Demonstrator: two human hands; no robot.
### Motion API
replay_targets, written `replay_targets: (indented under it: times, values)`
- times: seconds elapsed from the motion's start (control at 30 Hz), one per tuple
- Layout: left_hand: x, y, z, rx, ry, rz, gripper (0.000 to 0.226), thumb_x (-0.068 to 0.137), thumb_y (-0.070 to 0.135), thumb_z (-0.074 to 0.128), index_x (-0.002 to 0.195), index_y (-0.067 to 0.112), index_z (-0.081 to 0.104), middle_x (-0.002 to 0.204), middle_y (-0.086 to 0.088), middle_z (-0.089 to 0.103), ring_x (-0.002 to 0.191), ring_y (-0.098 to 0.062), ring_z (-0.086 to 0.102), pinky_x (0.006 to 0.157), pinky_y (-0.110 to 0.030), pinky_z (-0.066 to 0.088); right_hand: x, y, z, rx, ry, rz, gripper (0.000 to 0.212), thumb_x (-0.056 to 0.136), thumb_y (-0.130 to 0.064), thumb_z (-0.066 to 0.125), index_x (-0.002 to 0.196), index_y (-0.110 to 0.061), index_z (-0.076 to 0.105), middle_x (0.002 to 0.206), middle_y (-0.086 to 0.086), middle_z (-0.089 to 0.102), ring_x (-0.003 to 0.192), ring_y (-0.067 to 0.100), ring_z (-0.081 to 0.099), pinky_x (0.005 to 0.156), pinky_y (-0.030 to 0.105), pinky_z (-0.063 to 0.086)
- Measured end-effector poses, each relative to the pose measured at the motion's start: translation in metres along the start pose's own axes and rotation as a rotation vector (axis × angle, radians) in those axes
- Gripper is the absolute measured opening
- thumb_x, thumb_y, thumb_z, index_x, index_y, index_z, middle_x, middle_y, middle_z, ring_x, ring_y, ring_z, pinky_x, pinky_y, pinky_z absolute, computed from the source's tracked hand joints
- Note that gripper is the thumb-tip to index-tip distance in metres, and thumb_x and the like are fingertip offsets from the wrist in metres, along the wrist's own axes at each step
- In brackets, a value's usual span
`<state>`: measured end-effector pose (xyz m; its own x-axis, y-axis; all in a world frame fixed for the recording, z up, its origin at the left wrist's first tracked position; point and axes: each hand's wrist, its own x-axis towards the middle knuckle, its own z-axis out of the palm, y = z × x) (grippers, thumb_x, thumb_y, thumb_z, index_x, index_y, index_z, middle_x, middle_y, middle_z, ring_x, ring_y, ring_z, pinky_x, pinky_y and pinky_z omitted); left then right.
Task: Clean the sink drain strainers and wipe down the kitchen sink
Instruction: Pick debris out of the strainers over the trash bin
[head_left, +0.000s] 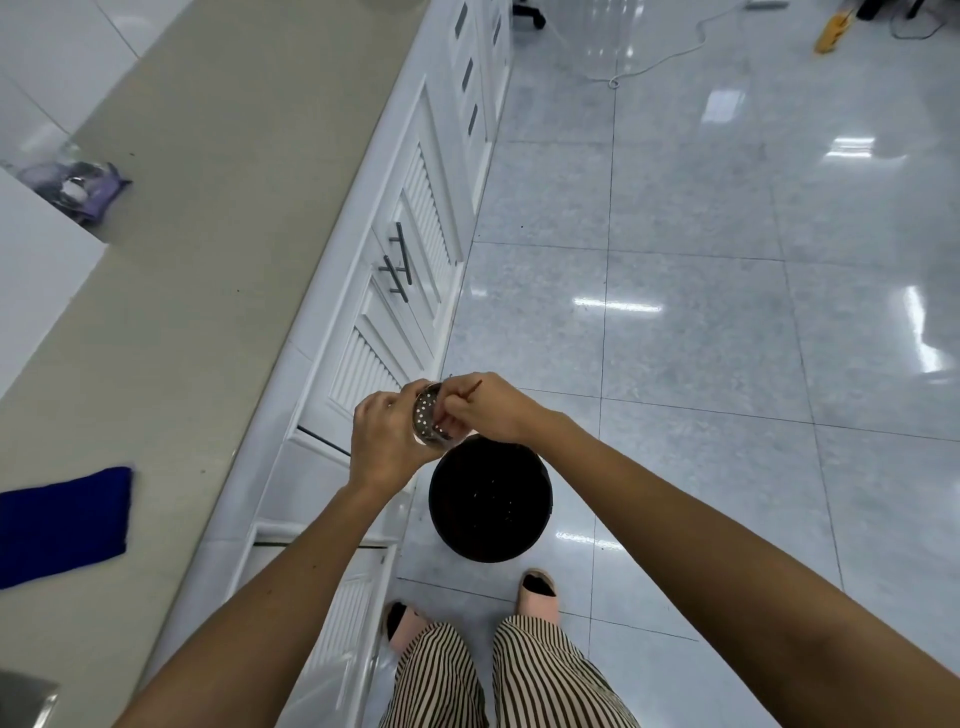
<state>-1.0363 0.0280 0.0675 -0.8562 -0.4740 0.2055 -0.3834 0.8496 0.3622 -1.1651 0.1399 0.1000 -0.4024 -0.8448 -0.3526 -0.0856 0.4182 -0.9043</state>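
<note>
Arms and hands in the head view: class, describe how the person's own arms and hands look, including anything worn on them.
Both arms are bare along their whole visible length: the left forearm and right forearm show no sleeves. The left hand and right hand wear no gloves, and no watch or bracelet shows at either wrist. Rings cannot be told.

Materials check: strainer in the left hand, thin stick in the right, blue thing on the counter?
The strainer looks like stainless steel: shiny silver, punched with round holes. The stick is thin and matte brown, likely wood or bamboo, but it is too small to be sure. The blue cloth seems a soft fabric, matte deep blue and lying limp; no weave is visible.
</note>
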Motion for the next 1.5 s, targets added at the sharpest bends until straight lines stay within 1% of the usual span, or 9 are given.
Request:
replay_targets:
  times: [0.13, 0.27, 0.5, 0.6, 0.73, 0.97, 1.2, 1.33, 1.5]
  values:
    - [0.007, -0.010, -0.010, -0.059, 0.004, -0.112, 0.078, 0.054, 0.055, 0.082, 0.118, 0.017, 0.057, 0.091, -0.002, 0.066, 0.088, -0.024, 0.058, 0.094, -0.039, 0.037, -0.004, 0.003, 0.007, 0.203, 0.065, -0.044, 0.024, 0.096, -0.006, 0.044, 0.091, -0.004, 0.067, 0.082, 0.010, 0.067, 0.073, 0.014, 0.064, 0.078, 0.027, 0.056]
    - [0.009, -0.017, -0.019, -0.006, -0.036, 0.008, 0.082, 0.055, 0.072, 0.057, 0.116, 0.017, 0.058, 0.088, -0.001, 0.066, 0.086, -0.025, 0.060, 0.091, -0.038, 0.039, -0.003, 0.007, 0.000, -0.025, 0.001, -0.039, 0.022, 0.091, -0.010, 0.048, 0.086, -0.004, 0.068, 0.080, 0.018, 0.068, 0.072, 0.019, 0.062, 0.082, 0.039, 0.056]
    - [0.021, -0.010, -0.028, -0.128, 0.027, -0.146, 0.082, 0.052, 0.056, 0.083, 0.118, 0.017, 0.055, 0.095, -0.003, 0.067, 0.090, -0.026, 0.059, 0.092, -0.040, 0.040, -0.004, -0.006, 0.008, 0.212, 0.094, -0.157, 0.013, 0.095, -0.009, 0.053, 0.091, -0.010, 0.066, 0.076, -0.007, 0.068, 0.069, 0.002, 0.064, 0.072, 0.016, 0.052]
    - [0.021, -0.013, -0.029, -0.081, -0.009, -0.092, 0.086, 0.050, 0.073, 0.065, 0.117, 0.021, 0.054, 0.093, 0.002, 0.067, 0.088, -0.024, 0.059, 0.092, -0.040, 0.041, 0.000, -0.004, 0.005, 0.070, 0.052, -0.144, 0.017, 0.090, -0.007, 0.053, 0.080, -0.013, 0.065, 0.072, 0.003, 0.066, 0.065, 0.009, 0.060, 0.073, 0.029, 0.052]
    - [0.018, -0.010, -0.029, -0.102, 0.015, -0.118, 0.089, 0.050, 0.075, 0.059, 0.118, 0.018, 0.055, 0.093, 0.001, 0.068, 0.086, -0.023, 0.060, 0.091, -0.038, 0.041, 0.000, -0.013, 0.003, 0.194, 0.069, -0.130, 0.022, 0.093, -0.006, 0.053, 0.079, -0.016, 0.067, 0.074, 0.002, 0.068, 0.064, 0.003, 0.063, 0.070, 0.019, 0.052]
    - [0.010, -0.016, -0.028, -0.078, -0.013, -0.112, 0.077, 0.056, 0.064, 0.076, 0.118, 0.024, 0.053, 0.095, 0.003, 0.067, 0.089, -0.022, 0.059, 0.090, -0.037, 0.039, 0.003, -0.023, -0.017, -0.306, 0.061, -0.132, 0.014, 0.090, -0.011, 0.053, 0.086, -0.006, 0.065, 0.079, 0.009, 0.062, 0.073, 0.023, 0.056, 0.071, 0.038, 0.051]
    - [0.019, 0.002, -0.035, -0.214, -0.009, -0.210, 0.083, 0.052, 0.042, 0.089, 0.124, 0.018, 0.053, 0.101, -0.002, 0.066, 0.095, -0.022, 0.057, 0.090, -0.037, 0.045, -0.003, -0.027, 0.003, 0.037, 0.134, -0.162, 0.014, 0.093, -0.012, 0.055, 0.090, -0.008, 0.068, 0.075, -0.002, 0.066, 0.067, 0.003, 0.060, 0.064, 0.013, 0.047]
    - [0.013, -0.006, -0.035, -0.210, -0.028, -0.241, 0.084, 0.050, 0.046, 0.088, 0.123, 0.025, 0.051, 0.103, 0.001, 0.066, 0.098, -0.022, 0.056, 0.092, -0.040, 0.045, 0.003, -0.026, -0.006, 0.022, 0.165, -0.161, 0.014, 0.092, -0.015, 0.058, 0.089, -0.011, 0.071, 0.084, 0.009, 0.071, 0.082, 0.024, 0.067, 0.081, 0.039, 0.055]
    - [0.017, -0.001, -0.040, -0.220, -0.046, -0.224, 0.082, 0.052, 0.043, 0.088, 0.123, 0.023, 0.052, 0.102, -0.001, 0.065, 0.098, -0.022, 0.055, 0.090, -0.039, 0.046, 0.004, -0.026, -0.006, -0.001, 0.092, -0.155, 0.015, 0.092, -0.014, 0.058, 0.093, -0.008, 0.072, 0.090, 0.010, 0.072, 0.085, 0.024, 0.068, 0.083, 0.037, 0.054]
